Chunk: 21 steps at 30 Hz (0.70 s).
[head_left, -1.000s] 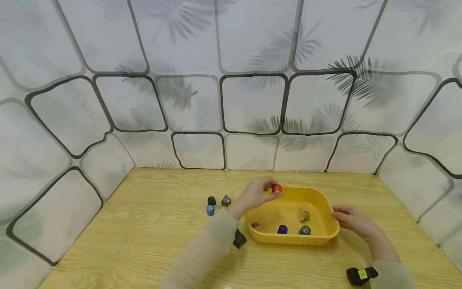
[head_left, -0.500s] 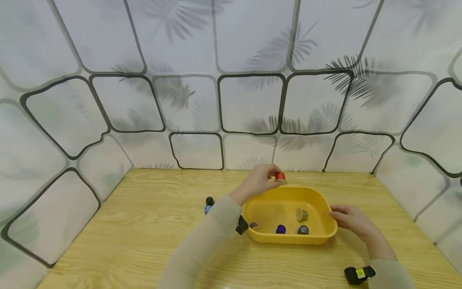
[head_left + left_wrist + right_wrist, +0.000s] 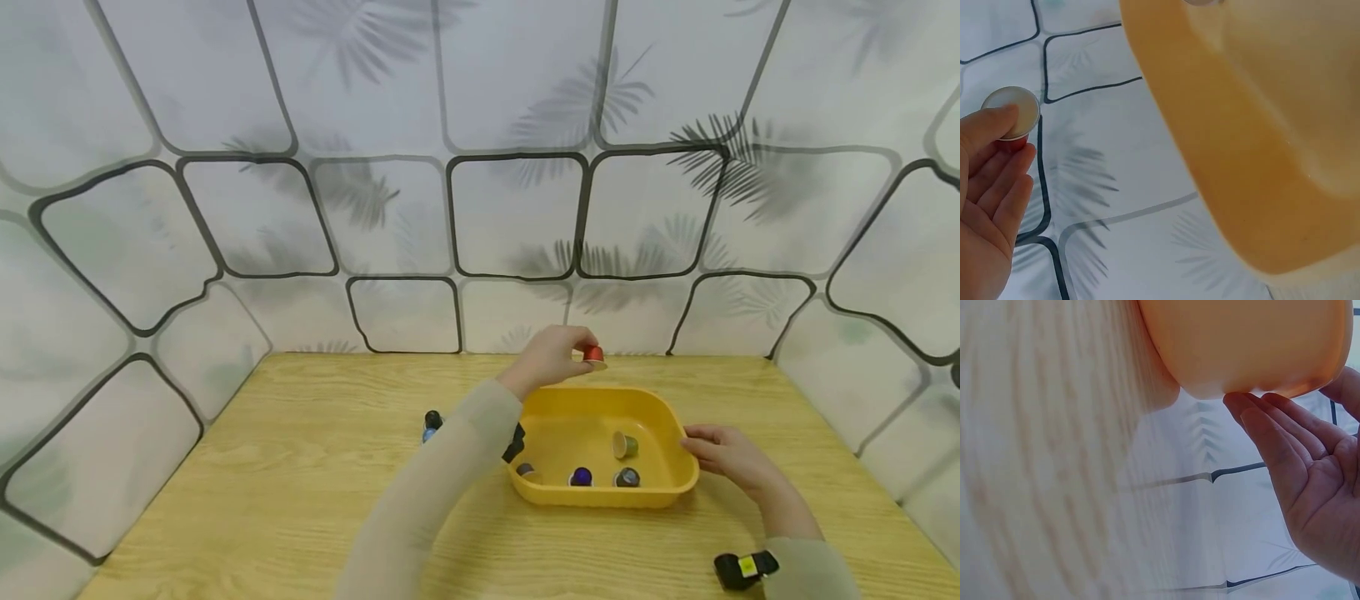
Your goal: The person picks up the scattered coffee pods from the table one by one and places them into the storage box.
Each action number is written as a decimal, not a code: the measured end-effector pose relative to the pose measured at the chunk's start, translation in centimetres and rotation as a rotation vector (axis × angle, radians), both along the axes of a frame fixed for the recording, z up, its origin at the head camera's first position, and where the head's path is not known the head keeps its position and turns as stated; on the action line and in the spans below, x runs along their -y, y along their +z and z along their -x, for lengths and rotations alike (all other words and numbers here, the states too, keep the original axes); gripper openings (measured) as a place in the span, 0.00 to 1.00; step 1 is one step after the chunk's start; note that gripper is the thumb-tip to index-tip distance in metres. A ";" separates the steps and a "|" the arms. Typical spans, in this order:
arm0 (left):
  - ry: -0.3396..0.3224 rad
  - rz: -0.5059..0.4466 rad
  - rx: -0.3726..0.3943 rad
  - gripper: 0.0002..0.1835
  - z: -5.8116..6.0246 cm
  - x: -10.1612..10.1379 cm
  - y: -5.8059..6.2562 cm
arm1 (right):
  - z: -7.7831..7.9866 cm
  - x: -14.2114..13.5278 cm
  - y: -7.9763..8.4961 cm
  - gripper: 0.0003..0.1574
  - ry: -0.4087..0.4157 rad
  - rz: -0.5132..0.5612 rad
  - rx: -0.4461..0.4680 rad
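Note:
Above the far rim of a yellow tray (image 3: pixel 592 497), my left hand (image 3: pixel 547 360) pinches a red coffee capsule (image 3: pixel 593 354). The capsule's pale lid (image 3: pixel 1013 111) lies under my thumb in the left wrist view. At the tray's right end, my right hand (image 3: pixel 738 462) holds the rim, its fingers (image 3: pixel 1272 434) against the outer wall. Inside the tray lie a green capsule (image 3: pixel 625 445), a purple capsule (image 3: pixel 581 477), a dark grey capsule (image 3: pixel 627 477) and a greyish capsule (image 3: pixel 527 471).
Left of the tray, a black capsule (image 3: pixel 432 419) and a blue capsule (image 3: pixel 428 434) stand on the wooden table (image 3: pixel 315 483), partly behind my left sleeve. A patterned white backdrop (image 3: pixel 517 217) rises behind the table and along both sides.
My left hand has lifted the red capsule away from the tray, up and slightly right, past the far rim. My right hand keeps its place on the tray.

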<state>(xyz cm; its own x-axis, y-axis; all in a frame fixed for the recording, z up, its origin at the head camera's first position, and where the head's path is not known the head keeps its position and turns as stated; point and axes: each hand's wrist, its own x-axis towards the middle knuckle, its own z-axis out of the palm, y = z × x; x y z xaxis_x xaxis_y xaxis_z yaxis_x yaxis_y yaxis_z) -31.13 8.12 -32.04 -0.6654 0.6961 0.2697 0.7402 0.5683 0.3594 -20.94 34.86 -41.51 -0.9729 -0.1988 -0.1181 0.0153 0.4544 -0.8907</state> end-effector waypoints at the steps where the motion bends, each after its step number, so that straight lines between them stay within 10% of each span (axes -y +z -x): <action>1: -0.003 0.028 -0.007 0.14 0.0 -0.2 0.0 | 0.0 0.0 0.0 0.34 0.002 0.001 -0.003; 11: -0.173 0.318 -0.011 0.08 0.0 -2.8 -1.0 | 0.1 -0.2 -0.3 0.34 -0.002 -0.006 -0.007; 21: -0.161 0.470 0.015 0.07 -0.3 -4.1 -3.1 | 0.3 -0.5 -0.4 0.33 0.001 0.006 -0.017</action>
<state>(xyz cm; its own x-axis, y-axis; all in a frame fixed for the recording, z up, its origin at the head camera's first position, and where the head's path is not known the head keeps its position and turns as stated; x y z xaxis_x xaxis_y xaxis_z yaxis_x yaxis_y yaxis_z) -30.83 12.23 -35.10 -0.5410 0.8342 -0.1070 0.8284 0.5505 0.1034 -21.25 35.33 -41.96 -0.9746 -0.2004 -0.1000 -0.0006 0.4488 -0.8936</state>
